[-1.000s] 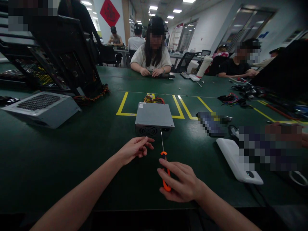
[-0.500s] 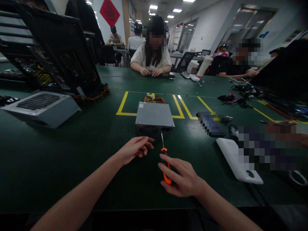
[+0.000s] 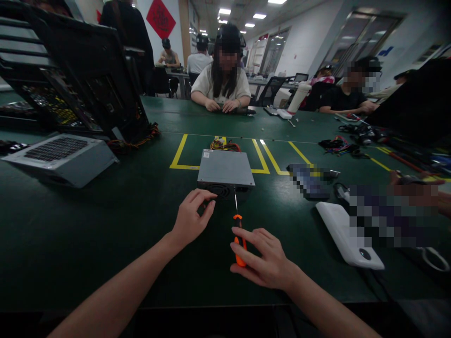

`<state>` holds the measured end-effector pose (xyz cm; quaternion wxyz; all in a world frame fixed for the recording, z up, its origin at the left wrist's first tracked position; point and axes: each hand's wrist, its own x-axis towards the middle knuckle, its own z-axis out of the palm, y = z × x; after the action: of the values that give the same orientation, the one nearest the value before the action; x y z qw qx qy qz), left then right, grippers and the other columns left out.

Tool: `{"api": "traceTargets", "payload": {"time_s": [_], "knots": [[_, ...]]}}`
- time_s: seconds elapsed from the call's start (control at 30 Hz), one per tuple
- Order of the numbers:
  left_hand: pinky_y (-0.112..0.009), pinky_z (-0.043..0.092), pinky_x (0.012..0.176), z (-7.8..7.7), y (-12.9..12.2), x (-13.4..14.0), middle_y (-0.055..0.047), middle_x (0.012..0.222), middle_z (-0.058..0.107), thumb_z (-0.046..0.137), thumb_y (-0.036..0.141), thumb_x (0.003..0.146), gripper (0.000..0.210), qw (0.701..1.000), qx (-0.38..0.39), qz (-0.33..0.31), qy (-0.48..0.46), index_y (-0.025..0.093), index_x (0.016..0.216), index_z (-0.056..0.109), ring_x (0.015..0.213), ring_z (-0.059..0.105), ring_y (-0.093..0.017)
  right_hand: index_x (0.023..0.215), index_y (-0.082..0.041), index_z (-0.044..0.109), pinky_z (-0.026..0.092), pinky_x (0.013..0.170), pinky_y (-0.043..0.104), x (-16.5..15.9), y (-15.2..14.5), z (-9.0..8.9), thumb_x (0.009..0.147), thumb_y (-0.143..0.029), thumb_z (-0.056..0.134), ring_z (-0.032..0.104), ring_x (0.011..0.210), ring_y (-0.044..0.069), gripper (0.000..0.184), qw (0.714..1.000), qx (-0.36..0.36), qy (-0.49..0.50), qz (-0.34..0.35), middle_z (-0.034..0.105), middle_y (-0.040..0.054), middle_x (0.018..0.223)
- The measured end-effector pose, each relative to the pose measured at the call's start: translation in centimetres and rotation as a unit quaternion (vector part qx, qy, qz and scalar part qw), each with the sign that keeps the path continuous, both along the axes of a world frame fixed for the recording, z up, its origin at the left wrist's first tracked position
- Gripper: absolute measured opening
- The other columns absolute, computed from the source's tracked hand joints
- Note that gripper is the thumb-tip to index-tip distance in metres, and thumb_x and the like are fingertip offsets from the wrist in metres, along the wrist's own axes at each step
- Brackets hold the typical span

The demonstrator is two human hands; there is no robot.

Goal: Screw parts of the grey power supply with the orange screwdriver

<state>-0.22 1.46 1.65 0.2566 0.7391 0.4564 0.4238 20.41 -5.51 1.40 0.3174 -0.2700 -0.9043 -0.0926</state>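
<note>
A grey metal computer power supply [image 3: 227, 166] lies in front of me, its fan side and socket facing me and its bundled cables [image 3: 225, 144] behind it. My right hand [image 3: 266, 258] grips a screwdriver [image 3: 240, 246] with an orange and black handle. The shaft points away from me, and its tip is at the power supply's near face, beside the socket; whether it sits in a screw is too small to tell. By the left front corner, at the fan, is my left hand [image 3: 192, 213]. Its fingers are curved, with a gap between thumb and forefinger and nothing seen between them.
On the left stand an open black computer case [image 3: 116, 89] and a second power supply [image 3: 70, 157]. To the right lie a white device [image 3: 347, 234], a blurred phone-like object [image 3: 310, 180] and cables [image 3: 338, 144]. Yellow tape [image 3: 178, 152] marks the green table. People sit across it.
My left hand has shifted slightly left and up to the power supply's fan corner, its thumb and forefinger now further apart. My right hand and the screwdriver have moved only slightly left.
</note>
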Motion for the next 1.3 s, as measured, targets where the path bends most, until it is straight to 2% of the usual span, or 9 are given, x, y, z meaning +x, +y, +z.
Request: {"api": "traceTargets", "payload": {"time_s": [0.1,0.2,0.33,0.5,0.63,0.8,0.93,1.13,1.3], "knots": [[-0.037,0.033,0.097,0.4,-0.1,-0.3,-0.006,0.116,0.053,0.044,0.02,0.084,0.024,0.985,0.151,0.034,0.079,0.02,0.105,0.057,0.111,0.044,-0.02,0.103,-0.014,0.046,0.051,0.068,0.031,-0.2,0.0,-0.3,0.072,-0.04,0.063,0.062,0.086,0.019,0.044,0.998,-0.015,0.055,0.0,0.062,0.0178,0.104],[-0.041,0.026,0.103,0.2,0.4,-0.4,-0.005,0.129,0.044,0.043,0.017,0.084,0.036,0.968,0.196,0.047,0.147,0.02,0.12,0.047,0.123,0.034,-0.02,0.106,-0.013,0.04,0.052,0.072,0.031,-0.1,-0.1,-0.5,0.073,-0.042,0.061,0.06,0.095,0.02,0.049,0.994,-0.042,0.095,0.01,0.06,0.0192,0.107],[-0.043,0.026,0.103,-0.3,1.1,-0.6,-0.006,0.132,0.041,0.04,0.017,0.085,0.043,0.961,0.192,0.048,0.191,0.021,0.128,0.038,0.126,0.03,-0.021,0.114,-0.011,0.042,0.052,0.074,0.033,0.1,-0.4,-0.2,0.078,-0.027,0.05,0.054,0.107,0.025,0.04,0.998,-0.048,0.044,0.02,0.05,0.0224,0.119],[-0.041,0.03,0.101,0.0,1.3,-0.8,-0.007,0.128,0.046,0.042,0.016,0.085,0.042,0.961,0.19,0.041,0.195,0.02,0.126,0.04,0.123,0.035,-0.02,0.104,-0.013,0.054,0.051,0.062,0.026,0.1,-0.6,0.0,0.074,-0.023,0.059,0.061,0.082,0.018,0.032,0.999,0.028,0.019,-0.011,0.057,0.0181,0.108],[-0.04,0.031,0.1,0.4,1.1,-0.8,-0.006,0.128,0.046,0.041,0.016,0.085,0.041,0.961,0.18,0.044,0.206,0.02,0.125,0.041,0.122,0.035,-0.02,0.093,-0.012,0.051,0.052,0.062,0.025,-0.2,-0.5,-0.4,0.07,-0.025,0.066,0.061,0.08,0.016,0.03,0.996,0.054,0.072,-0.002,0.06,0.0174,0.102],[-0.039,0.031,0.097,0.7,0.7,-0.5,-0.007,0.126,0.047,0.042,0.016,0.084,0.039,0.957,0.172,0.063,0.226,0.019,0.123,0.043,0.119,0.037,-0.021,0.092,-0.017,0.057,0.05,0.056,0.022,0.0,-0.6,-0.5,0.073,-0.023,0.063,0.059,0.065,0.011,0.021,0.992,0.078,0.069,-0.077,0.06,0.009,0.09],[-0.039,0.032,0.093,1.1,0.4,-0.6,-0.006,0.121,0.051,0.042,0.018,0.085,0.034,0.949,0.172,0.09,0.248,0.021,0.118,0.047,0.115,0.041,-0.022,0.093,-0.018,0.058,0.05,0.059,0.027,0.5,-0.5,-0.3,0.074,-0.025,0.059,0.057,0.075,0.016,0.02,0.988,0.124,0.024,-0.09,0.052,0.0112,0.097],[-0.039,0.033,0.091,1.3,0.6,-1.3,-0.003,0.116,0.054,0.043,0.019,0.085,0.027,0.948,0.175,0.109,0.243,0.023,0.111,0.051,0.111,0.043,-0.02,0.097,-0.017,0.052,0.05,0.073,0.037,0.3,-0.9,-0.2,0.071,-0.011,0.058,0.051,0.096,0.023,0.027,0.987,0.124,-0.029,-0.101,0.046,0.0145,0.11],[-0.038,0.034,0.091,1.0,0.8,-1.5,-0.002,0.114,0.055,0.044,0.019,0.085,0.026,0.947,0.186,0.108,0.239,0.023,0.11,0.052,0.111,0.044,-0.019,0.093,-0.018,0.053,0.049,0.064,0.032,-0.1,-1.2,1.3,0.074,-0.02,0.061,0.055,0.078,0.018,0.021,0.975,0.147,-0.044,-0.163,0.056,0.0127,0.095]]}}
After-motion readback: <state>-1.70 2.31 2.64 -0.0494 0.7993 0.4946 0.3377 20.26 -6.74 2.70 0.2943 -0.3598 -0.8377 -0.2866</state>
